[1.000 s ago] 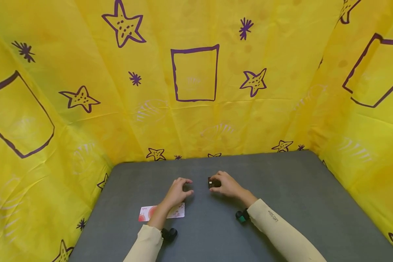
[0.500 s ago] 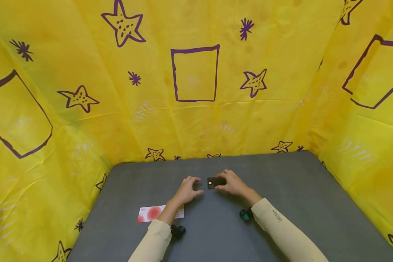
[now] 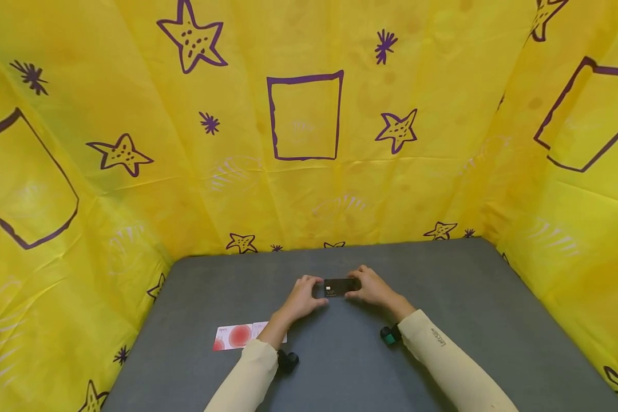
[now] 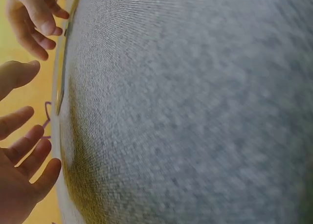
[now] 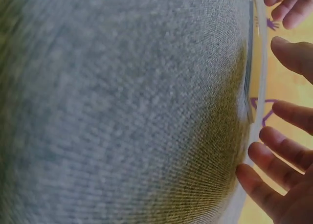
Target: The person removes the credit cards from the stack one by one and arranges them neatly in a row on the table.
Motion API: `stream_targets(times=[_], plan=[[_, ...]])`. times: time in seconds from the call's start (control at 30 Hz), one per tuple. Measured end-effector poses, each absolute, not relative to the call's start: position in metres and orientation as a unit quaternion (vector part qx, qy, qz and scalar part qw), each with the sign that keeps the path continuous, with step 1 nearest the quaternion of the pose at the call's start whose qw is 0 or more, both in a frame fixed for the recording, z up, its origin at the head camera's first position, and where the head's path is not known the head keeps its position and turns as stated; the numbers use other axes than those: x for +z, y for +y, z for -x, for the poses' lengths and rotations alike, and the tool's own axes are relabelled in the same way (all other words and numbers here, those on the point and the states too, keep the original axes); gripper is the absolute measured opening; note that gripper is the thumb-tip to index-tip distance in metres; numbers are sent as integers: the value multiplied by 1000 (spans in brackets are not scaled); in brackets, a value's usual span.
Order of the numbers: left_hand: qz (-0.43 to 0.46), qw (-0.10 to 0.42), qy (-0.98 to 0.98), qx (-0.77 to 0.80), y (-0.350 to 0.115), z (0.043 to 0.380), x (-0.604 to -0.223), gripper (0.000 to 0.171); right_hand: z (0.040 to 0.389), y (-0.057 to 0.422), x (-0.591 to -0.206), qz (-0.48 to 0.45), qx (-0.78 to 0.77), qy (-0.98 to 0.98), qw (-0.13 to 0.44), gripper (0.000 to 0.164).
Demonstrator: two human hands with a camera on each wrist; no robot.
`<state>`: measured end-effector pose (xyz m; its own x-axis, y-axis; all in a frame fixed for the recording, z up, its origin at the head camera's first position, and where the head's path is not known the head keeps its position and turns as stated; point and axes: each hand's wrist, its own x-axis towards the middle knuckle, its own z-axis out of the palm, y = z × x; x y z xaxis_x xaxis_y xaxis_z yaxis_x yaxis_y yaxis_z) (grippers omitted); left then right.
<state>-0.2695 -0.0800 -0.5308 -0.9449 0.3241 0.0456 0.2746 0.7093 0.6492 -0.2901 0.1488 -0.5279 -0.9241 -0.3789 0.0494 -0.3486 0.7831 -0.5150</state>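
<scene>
A black card (image 3: 335,288) printed "VIP" lies flat on the grey table, its long side running left to right. At its right end is my right hand (image 3: 371,288), thumb and fingers spread either side of the card's end. My left hand (image 3: 302,297) is at the left end, with its thumb and fingertips right by the card's short edge and a gap between them. Both wrist views see the card edge-on as a thin line, with loosely spread fingers beside it. Under my left forearm lie a white-and-red card (image 3: 233,336) and a pinkish card (image 3: 259,328) partly hidden.
The grey tabletop (image 3: 432,320) ends at the back against a yellow curtain (image 3: 304,200) with purple stars and frames, which also runs along both sides. Black wrist cameras (image 3: 288,361) hang beneath both forearms, close over the table.
My right hand has slid right off the black card, uncovering more of it. My left hand has moved right to the card's left end, showing more of the red-and-white card.
</scene>
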Motion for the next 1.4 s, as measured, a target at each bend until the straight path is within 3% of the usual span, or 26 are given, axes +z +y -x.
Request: stream_targets(times=[0.83, 1.4], plan=[[-162, 74, 946, 272, -64, 288, -532, 62, 299, 143, -525, 196, -191, 960, 65, 58], [-176, 82, 952, 237, -60, 299, -531, 52, 306, 141, -521, 203, -183, 958, 87, 49]])
